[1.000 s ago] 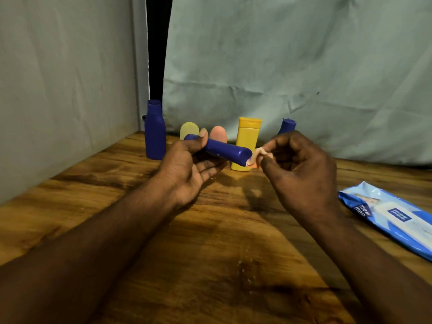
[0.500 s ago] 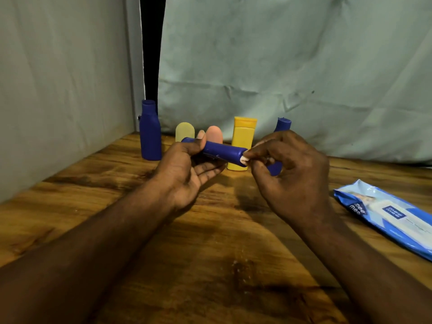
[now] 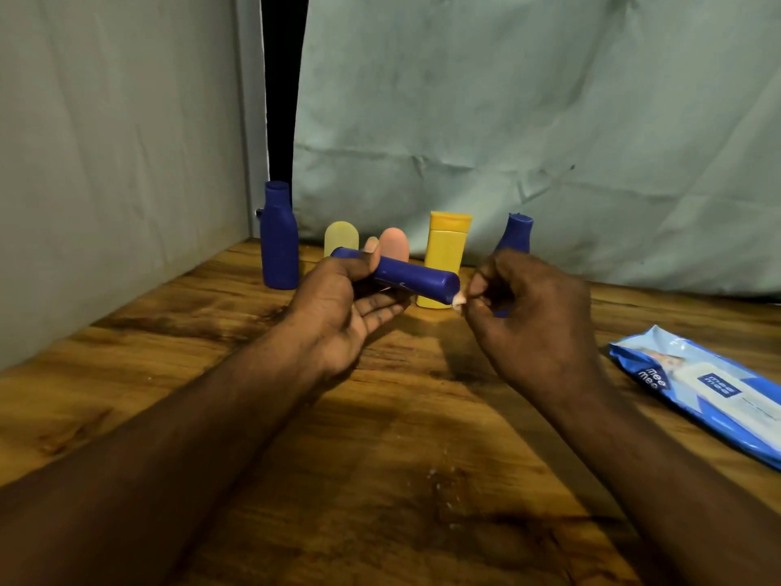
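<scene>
My left hand point(image 3: 342, 306) holds a dark blue cylindrical tube point(image 3: 412, 277) sideways above the wooden table point(image 3: 380, 437), thumb on top and fingers underneath. At the tube's right end my right hand point(image 3: 528, 315) pinches a small pale scrap point(image 3: 459, 299) between thumb and fingertips, touching the end of the tube. What the scrap is cannot be made out.
Along the back cloth stand a blue bottle point(image 3: 279, 238), a pale yellow capsule shape point(image 3: 341, 238), a pink one point(image 3: 394, 245), a yellow bottle point(image 3: 447, 251) and a second blue bottle point(image 3: 516, 234), partly hidden by my right hand. A blue wipes pack point(image 3: 701, 387) lies at right.
My right hand drew the pale scrap up to the tube's end and now holds it at the lower edge of that end. The left hand keeps the tube almost still.
</scene>
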